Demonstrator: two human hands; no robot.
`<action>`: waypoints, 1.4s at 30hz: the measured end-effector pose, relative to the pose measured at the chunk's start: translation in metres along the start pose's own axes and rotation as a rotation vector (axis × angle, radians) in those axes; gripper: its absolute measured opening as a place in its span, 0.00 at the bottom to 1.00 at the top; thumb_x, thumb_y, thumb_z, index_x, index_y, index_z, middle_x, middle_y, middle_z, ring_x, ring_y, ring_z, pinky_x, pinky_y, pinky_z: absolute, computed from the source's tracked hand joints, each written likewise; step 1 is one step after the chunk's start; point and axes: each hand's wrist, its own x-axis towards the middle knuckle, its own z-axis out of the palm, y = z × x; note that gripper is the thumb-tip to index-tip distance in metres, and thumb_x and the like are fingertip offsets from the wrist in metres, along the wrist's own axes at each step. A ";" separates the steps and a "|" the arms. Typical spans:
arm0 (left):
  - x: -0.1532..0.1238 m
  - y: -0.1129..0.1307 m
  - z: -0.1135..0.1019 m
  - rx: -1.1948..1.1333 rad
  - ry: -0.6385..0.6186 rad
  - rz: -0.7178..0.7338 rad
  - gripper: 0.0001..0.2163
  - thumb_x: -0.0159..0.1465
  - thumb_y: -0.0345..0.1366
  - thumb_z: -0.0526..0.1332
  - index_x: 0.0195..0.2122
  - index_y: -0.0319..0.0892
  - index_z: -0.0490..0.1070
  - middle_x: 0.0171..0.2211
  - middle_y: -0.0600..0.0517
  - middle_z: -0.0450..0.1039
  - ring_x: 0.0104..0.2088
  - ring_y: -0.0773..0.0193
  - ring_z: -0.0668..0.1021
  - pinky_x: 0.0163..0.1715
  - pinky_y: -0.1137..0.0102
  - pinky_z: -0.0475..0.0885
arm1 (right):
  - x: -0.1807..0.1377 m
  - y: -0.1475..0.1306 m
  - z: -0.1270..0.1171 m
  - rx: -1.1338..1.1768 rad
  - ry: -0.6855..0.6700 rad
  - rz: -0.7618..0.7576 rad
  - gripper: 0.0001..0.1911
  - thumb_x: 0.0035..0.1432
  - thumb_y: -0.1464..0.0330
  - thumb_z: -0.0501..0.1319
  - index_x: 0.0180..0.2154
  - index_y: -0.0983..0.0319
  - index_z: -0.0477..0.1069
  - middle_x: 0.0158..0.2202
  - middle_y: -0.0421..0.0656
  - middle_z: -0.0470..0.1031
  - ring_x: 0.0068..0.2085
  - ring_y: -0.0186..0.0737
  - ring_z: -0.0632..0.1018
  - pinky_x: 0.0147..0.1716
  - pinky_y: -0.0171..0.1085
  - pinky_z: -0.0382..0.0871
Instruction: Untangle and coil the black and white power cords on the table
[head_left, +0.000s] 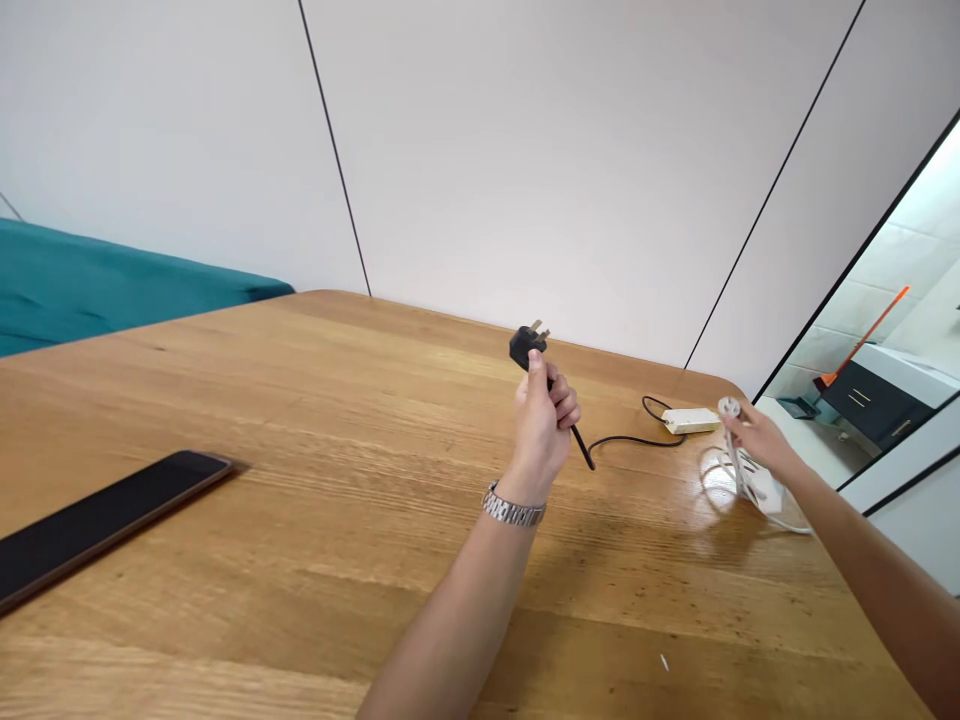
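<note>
My left hand (545, 415), with a metal watch (514, 508) on its wrist, is closed round a black power plug (525, 346) above the middle of the table. Its metal pins point up and away. From the plug a black cord (630, 438) runs right to a white power strip (691, 420) lying near the far edge. My right hand (757, 440) grips a white plug (728, 407) at the table's right side. A white cable (739, 475) hangs below it in loose loops, beside a white block (766, 495) on the tabletop.
The wooden table (300, 520) reaches a pale panelled wall (540, 160). A dark phone-like slab (112, 515) lies at left, and a small white scrap (664, 662) near the front. A teal seat back (127, 285) stands far left. An opening at right shows a cabinet (870, 410) and an orange broom (862, 340).
</note>
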 end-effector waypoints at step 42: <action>-0.013 0.095 -0.008 0.062 0.064 0.204 0.15 0.67 0.34 0.53 0.23 0.42 0.53 0.14 0.62 0.42 0.11 0.77 0.46 0.10 0.78 0.40 | 0.011 0.033 0.053 -0.672 0.087 -0.228 0.21 0.60 0.53 0.52 0.37 0.61 0.74 0.43 0.50 0.73 0.50 0.52 0.69 0.46 0.47 0.61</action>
